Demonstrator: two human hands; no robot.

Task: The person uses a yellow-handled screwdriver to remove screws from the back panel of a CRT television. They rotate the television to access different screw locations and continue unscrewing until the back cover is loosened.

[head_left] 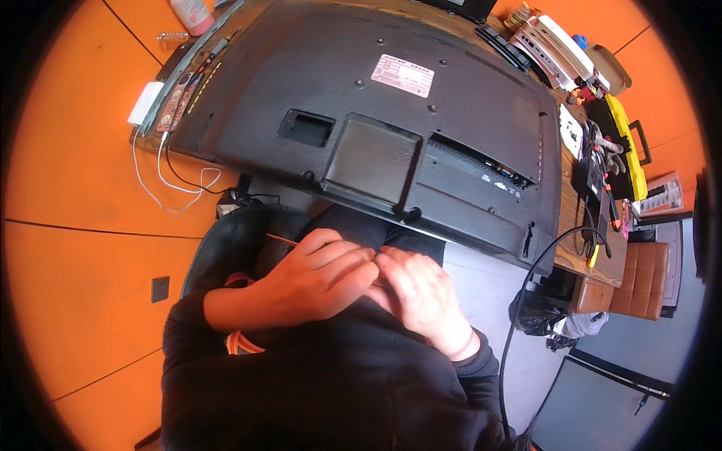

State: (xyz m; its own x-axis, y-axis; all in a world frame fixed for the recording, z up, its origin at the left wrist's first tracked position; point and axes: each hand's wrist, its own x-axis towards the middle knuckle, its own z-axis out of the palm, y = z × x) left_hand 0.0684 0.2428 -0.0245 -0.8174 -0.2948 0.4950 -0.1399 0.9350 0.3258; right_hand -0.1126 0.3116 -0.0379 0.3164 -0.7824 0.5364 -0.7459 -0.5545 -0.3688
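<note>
My left hand [320, 278] and my right hand [421, 293] meet above my lap, fingers curled and fingertips together. Whatever they pinch is covered by the fingers. A thin orange-red strip [282, 240] pokes out past the knuckles of my left hand; I cannot tell whether it is held. Just beyond both hands, a large black flat-screen TV [301, 79] lies with its back panel up on the wooden table. That panel has a white label [403, 76], an open rectangular recess [307, 128] and a row of ports [508, 174]. Neither hand touches the TV.
A power strip [174, 105] with white cords sits at the table's left edge. On the right are a yellow-and-black toolbox [628, 146], a white box-shaped device [553, 45] and a black cable [519, 301] hanging down. A dark bin [218, 244] stands by my left arm.
</note>
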